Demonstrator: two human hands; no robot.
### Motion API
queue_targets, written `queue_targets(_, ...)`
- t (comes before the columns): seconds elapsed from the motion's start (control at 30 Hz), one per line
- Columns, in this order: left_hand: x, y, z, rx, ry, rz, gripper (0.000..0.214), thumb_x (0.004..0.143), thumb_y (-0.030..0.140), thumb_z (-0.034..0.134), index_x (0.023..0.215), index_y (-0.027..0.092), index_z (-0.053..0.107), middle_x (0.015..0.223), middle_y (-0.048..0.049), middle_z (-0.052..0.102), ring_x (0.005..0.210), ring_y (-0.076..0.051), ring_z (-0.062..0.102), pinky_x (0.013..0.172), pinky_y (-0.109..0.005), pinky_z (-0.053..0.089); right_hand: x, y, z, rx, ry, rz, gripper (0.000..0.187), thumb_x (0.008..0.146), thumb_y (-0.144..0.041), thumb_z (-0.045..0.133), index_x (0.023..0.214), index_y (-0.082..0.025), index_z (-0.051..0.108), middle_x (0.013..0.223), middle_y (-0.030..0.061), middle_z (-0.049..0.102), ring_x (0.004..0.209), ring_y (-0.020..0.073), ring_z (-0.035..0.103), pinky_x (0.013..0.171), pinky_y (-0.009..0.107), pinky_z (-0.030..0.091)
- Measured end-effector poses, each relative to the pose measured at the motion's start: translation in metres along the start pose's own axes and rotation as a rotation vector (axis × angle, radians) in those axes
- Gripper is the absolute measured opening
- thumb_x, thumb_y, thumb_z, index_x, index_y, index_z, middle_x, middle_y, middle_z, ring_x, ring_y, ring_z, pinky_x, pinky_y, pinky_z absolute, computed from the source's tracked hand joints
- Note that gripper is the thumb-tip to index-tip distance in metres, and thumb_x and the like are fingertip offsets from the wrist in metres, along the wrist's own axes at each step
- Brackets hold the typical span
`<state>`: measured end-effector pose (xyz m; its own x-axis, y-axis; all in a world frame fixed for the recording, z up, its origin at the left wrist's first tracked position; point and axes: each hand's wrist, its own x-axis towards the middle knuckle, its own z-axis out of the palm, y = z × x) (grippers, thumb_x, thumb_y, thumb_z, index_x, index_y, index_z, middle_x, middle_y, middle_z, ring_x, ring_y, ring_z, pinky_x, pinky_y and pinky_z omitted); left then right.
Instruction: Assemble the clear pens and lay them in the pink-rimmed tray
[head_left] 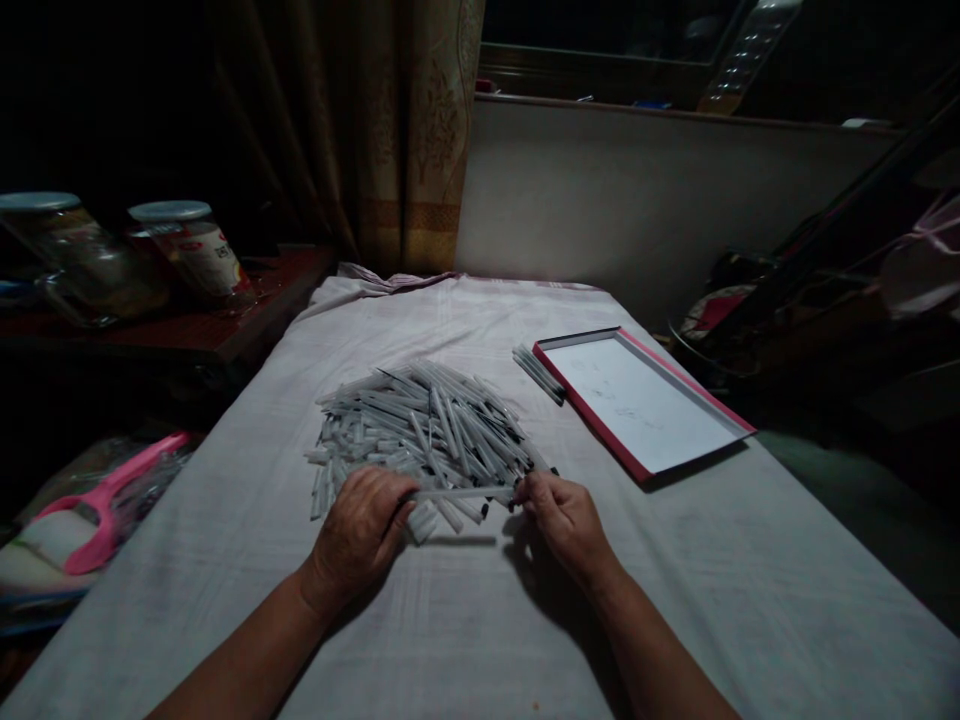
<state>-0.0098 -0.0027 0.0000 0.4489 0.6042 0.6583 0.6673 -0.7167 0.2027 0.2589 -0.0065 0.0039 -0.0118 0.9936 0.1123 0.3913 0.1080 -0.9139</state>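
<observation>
Between my two hands is a translucent white pen [465, 493], held level above the near edge of a heap of pen parts. My left hand [361, 528] pinches its left end. The fingers of my right hand [564, 520] are closed at its dark right end; whether they hold a separate small black piece there I cannot make out. Just beyond my hands, the heap of loose pen barrels and caps [420, 420] spreads over the cloth, pale with some black bits. A small row of pens [538, 374] with black ends lies past the heap, to the right.
A shallow red-edged box [645, 405] with a white inside lies right of the row. A pale cloth [465, 640] covers the table surface. At left, jars [199, 255] stand on a dark red table [281, 285], with a pink-handled item [105, 500] below. A curtain [420, 140] hangs behind.
</observation>
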Motion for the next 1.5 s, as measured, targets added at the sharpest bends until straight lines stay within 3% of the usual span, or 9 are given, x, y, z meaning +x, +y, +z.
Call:
queue_targets(0.13, 0.000, 0.003, 0.000, -0.037, -0.033, 0.013, 0.017, 0.095, 0.018, 0.047, 0.110, 0.021, 0.056, 0.090, -0.0046, 0.069, 0.085, -0.020, 0.063, 0.088, -0.037, 0.047, -0.003, -0.007, 0.014, 0.096, -0.196, 0.094, 0.068, 0.083, -0.078, 0.041, 0.055, -0.019, 0.060, 0.048, -0.0006, 0.048, 0.045, 0.0125, 0.042, 0.046, 0.025, 0.034)
queue_targets(0.37, 0.003, 0.001, -0.001, -0.008, -0.108, 0.068, 0.014, 0.098, 0.024, 0.047, 0.104, 0.018, 0.059, 0.082, -0.0034, 0.069, 0.075, -0.020, 0.060, 0.078, -0.035, 0.044, 0.001, -0.011, 0.010, 0.166, -0.238, 0.120, 0.061, 0.082, -0.073, 0.049, 0.056, -0.019, 0.056, 0.047, -0.0025, 0.045, 0.045, 0.0110, 0.039, 0.046, 0.024, 0.033)
queue_targets(0.7, 0.008, -0.004, -0.015, -0.148, -0.239, 0.036, 0.028, 0.100, 0.024, 0.035, 0.083, 0.020, 0.057, 0.068, -0.0008, 0.062, 0.064, -0.017, 0.056, 0.077, -0.036, 0.044, -0.003, -0.017, 0.005, -0.074, -0.176, -0.272, 0.024, 0.091, -0.032, 0.051, 0.075, -0.020, 0.066, 0.067, 0.0017, 0.065, 0.062, 0.0149, 0.058, 0.063, 0.026, 0.045)
queue_targets(0.9, 0.011, -0.002, -0.019, -0.315, -0.292, -0.072, 0.043, 0.102, 0.027, 0.030, 0.061, 0.021, 0.043, 0.056, 0.0012, 0.049, 0.057, -0.015, 0.050, 0.063, -0.031, 0.042, -0.006, -0.021, 0.002, -0.097, -0.136, -0.416, 0.017, 0.091, -0.026, 0.054, 0.086, -0.021, 0.069, 0.075, 0.0051, 0.071, 0.070, 0.0175, 0.064, 0.067, 0.028, 0.047)
queue_targets(1.03, 0.008, -0.005, -0.020, -0.306, -0.250, -0.100, 0.041, 0.102, 0.029, 0.033, 0.065, 0.021, 0.049, 0.059, 0.0005, 0.053, 0.058, -0.015, 0.054, 0.058, -0.028, 0.043, -0.006, -0.022, 0.005, -0.011, -0.135, -0.335, 0.014, 0.088, -0.027, 0.058, 0.088, -0.020, 0.070, 0.080, 0.0055, 0.071, 0.074, 0.0180, 0.065, 0.071, 0.029, 0.048)
queue_targets(1.17, 0.003, -0.008, -0.016, -0.212, -0.166, -0.072, 0.018, 0.099, 0.025, 0.045, 0.095, 0.019, 0.061, 0.079, -0.0025, 0.068, 0.072, -0.016, 0.063, 0.067, -0.027, 0.049, -0.007, -0.017, 0.013, 0.097, -0.241, -0.107, 0.020, 0.089, -0.034, 0.056, 0.092, -0.020, 0.069, 0.074, 0.0018, 0.067, 0.068, 0.0154, 0.060, 0.064, 0.026, 0.046)
queue_targets(1.3, 0.002, -0.008, -0.013, -0.161, -0.122, -0.004, 0.015, 0.098, 0.024, 0.048, 0.105, 0.019, 0.061, 0.087, -0.0042, 0.070, 0.078, -0.016, 0.065, 0.071, -0.027, 0.050, -0.006, -0.013, 0.016, 0.101, -0.425, 0.027, 0.037, 0.092, -0.043, 0.047, 0.069, -0.018, 0.062, 0.056, -0.0032, 0.050, 0.053, 0.0113, 0.047, 0.052, 0.022, 0.037)
queue_targets(1.4, 0.002, -0.007, -0.014, -0.124, -0.139, 0.045, 0.018, 0.100, 0.028, 0.046, 0.103, 0.019, 0.061, 0.085, -0.0043, 0.069, 0.077, -0.017, 0.063, 0.070, -0.028, 0.048, -0.005, -0.014, 0.011, -0.011, -0.461, -0.024, 0.037, 0.093, -0.039, 0.047, 0.066, -0.018, 0.059, 0.057, -0.0033, 0.052, 0.056, 0.0114, 0.049, 0.054, 0.021, 0.036)
queue_targets(1.5, 0.002, -0.007, -0.015, -0.156, -0.234, 0.002, 0.027, 0.101, 0.031, 0.040, 0.089, 0.019, 0.061, 0.075, -0.0032, 0.065, 0.069, -0.017, 0.059, 0.064, -0.028, 0.043, -0.002, -0.018, 0.004, -0.201, -0.411, -0.230, 0.033, 0.096, -0.033, 0.045, 0.073, -0.018, 0.062, 0.064, -0.0005, 0.060, 0.062, 0.0126, 0.056, 0.058, 0.022, 0.039)
